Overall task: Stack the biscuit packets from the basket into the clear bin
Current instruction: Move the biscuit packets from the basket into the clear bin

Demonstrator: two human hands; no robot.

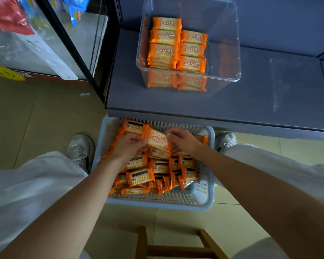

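A pale grey basket (204, 193) on the floor between my feet holds a loose heap of orange biscuit packets (140, 176). Over the heap, one orange packet (158, 139) is pinched at its left end by my left hand (128, 145) and at its right end by my right hand (182, 140). The clear bin (223, 58) stands on the grey shelf above. Inside it, orange packets (164, 53) lie stacked in two neat columns along its left half; the right half is bare.
The grey shelf (251, 101) juts out over the basket's far edge. A glass-fronted cabinet with snack bags (45, 34) stands at the left. My shoes (80, 148) flank the basket, and a wooden stool frame (176, 247) sits below.
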